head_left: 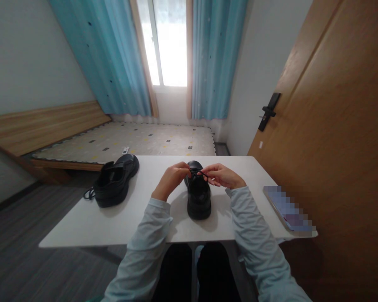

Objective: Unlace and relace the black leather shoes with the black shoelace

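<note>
A black lace-up shoe (199, 204) stands on the white table in front of me, its heel toward me and its toe pointing away. My left hand (174, 176) is at the left side of its lacing, fingers pinched on the shoelace. From the right, my right hand (222, 175) reaches to the same lacing; thumb and forefinger are closed on a dark strand of shoelace (203, 173), the other fingers loosely bent. Farther left lies the second black shoe (113, 182), angled, with a loop of its lace hanging over the table's left edge.
The white table (145, 226) has a blurred-out flat bluish item (288, 209) at its right edge. Behind it is a bed (164, 138) with a small white object (125, 150) on it. A wooden door (334, 126) with a black handle stands close on the right.
</note>
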`<state>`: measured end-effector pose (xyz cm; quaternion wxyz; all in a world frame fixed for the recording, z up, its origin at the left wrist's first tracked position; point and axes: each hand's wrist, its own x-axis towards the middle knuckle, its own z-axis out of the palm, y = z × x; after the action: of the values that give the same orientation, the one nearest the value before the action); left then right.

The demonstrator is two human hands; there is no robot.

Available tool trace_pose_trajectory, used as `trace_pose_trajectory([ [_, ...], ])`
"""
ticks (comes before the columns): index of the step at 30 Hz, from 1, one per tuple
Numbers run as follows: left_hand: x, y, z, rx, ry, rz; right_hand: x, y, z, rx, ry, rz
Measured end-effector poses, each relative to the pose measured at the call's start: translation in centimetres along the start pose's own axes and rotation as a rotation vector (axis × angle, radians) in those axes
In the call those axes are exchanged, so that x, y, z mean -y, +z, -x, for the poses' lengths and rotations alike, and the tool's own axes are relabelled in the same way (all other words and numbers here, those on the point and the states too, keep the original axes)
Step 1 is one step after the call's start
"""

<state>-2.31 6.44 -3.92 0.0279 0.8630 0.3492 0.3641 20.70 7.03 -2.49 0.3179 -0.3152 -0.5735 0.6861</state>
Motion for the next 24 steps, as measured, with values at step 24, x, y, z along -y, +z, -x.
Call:
trace_pose_trajectory([
  [24,-1.2,2.5,0.0,-0.241,0.028,-0.262,-3.1,3.4,0.0,-0.452,-0.222,0.108],
])
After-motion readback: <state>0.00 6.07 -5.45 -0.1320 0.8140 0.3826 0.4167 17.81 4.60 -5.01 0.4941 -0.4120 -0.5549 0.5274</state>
